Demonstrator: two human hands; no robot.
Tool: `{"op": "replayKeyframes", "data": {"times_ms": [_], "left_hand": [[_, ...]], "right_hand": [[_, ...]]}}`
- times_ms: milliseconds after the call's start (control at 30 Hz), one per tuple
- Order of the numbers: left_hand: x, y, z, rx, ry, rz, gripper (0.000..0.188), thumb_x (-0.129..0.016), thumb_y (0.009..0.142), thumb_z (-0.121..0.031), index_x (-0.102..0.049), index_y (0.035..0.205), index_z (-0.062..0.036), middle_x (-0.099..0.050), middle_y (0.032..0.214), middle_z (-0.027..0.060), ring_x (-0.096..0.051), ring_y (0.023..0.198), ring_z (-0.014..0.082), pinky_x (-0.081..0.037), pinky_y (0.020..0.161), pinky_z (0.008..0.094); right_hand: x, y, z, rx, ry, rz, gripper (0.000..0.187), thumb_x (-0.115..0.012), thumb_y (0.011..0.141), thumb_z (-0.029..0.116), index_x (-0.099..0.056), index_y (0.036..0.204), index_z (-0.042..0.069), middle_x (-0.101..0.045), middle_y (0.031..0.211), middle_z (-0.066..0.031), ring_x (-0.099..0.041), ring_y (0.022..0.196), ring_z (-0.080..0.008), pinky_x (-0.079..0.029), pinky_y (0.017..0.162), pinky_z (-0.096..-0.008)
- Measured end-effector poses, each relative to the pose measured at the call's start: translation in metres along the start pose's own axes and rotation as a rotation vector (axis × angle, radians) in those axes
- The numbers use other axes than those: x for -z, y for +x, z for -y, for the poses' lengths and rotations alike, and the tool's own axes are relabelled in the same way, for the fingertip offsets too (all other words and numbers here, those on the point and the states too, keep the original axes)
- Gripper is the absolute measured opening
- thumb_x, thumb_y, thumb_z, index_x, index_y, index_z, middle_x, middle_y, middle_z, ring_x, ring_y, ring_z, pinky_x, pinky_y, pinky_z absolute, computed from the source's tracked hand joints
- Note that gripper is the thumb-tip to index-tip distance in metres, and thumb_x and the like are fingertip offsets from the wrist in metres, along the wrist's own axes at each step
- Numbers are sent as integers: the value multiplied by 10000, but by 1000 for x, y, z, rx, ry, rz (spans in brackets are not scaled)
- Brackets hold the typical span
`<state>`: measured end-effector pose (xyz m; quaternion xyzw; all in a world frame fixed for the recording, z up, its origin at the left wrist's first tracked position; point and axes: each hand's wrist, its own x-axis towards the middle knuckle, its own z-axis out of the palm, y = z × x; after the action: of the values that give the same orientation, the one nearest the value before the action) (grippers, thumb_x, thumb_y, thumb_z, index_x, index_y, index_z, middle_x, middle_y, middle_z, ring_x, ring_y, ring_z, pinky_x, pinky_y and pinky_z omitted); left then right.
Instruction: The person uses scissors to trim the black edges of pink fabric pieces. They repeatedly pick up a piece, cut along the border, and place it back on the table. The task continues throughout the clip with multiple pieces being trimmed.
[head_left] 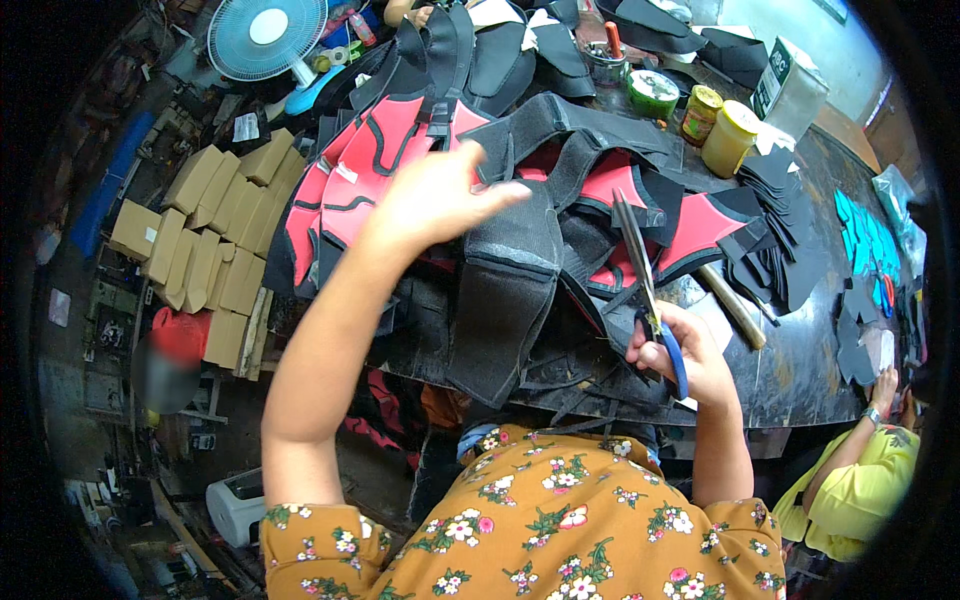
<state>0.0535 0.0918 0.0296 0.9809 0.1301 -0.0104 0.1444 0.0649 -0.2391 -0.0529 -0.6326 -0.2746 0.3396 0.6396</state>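
Observation:
My right hand [690, 355] grips scissors [640, 250] by their blue handle, the long metal blades pointing away from me and slightly parted. My left hand [445, 195] hovers over black and pink padded pieces, thumb and fingers apart, holding nothing. Under and beside it lies a pink panel with black edging [405, 120]. A black fabric piece [505, 310] drapes over the table's near edge between my hands. Beyond the blades are more pink panels [700, 232] with black trim. Whether my left fingers touch the fabric I cannot tell.
A hammer [735, 305] lies right of my right hand. Farther back stand yellow jars [730, 140], a green-sided tub [653, 95] and a metal can [790, 88]. Stacked black pieces [780, 230] sit at right. A co-worker in yellow [865, 480] works there. Cardboard boxes [215, 200] and a fan [268, 30] are left.

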Motion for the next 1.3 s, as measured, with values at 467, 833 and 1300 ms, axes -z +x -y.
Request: {"op": "replayKeyframes", "data": {"times_ms": [467, 833, 1300], "left_hand": [[-17, -1, 5, -118, -1325, 14, 393, -705, 815, -67, -565, 1170, 28, -658, 1066, 113, -655, 880, 171, -544, 782, 319], [10, -42, -11, -174, -1392, -66, 410, -618, 891, -85, -504, 1277, -8, -625, 1152, 83, -615, 1001, 143, -493, 879, 291], [90, -70, -38, -363, -972, -1038, 175, -675, 860, -122, -623, 1001, -33, -658, 1068, 116, -641, 969, 215, -539, 804, 348]], "right_hand": [[-4, 10, -36, -133, 463, 286, 596, -498, 890, 615, -570, 991, 33, -630, 877, -85, -603, 761, -138, -478, 718, -252], [-40, 57, 4, -76, 869, 436, 598, -389, 940, 618, -556, 983, 45, -590, 879, -64, -569, 778, -129, -446, 723, -237], [-22, 53, 21, 310, 627, 170, 671, -423, 882, 685, -549, 977, 32, -631, 954, -136, -591, 820, -152, -444, 746, -258]]}}
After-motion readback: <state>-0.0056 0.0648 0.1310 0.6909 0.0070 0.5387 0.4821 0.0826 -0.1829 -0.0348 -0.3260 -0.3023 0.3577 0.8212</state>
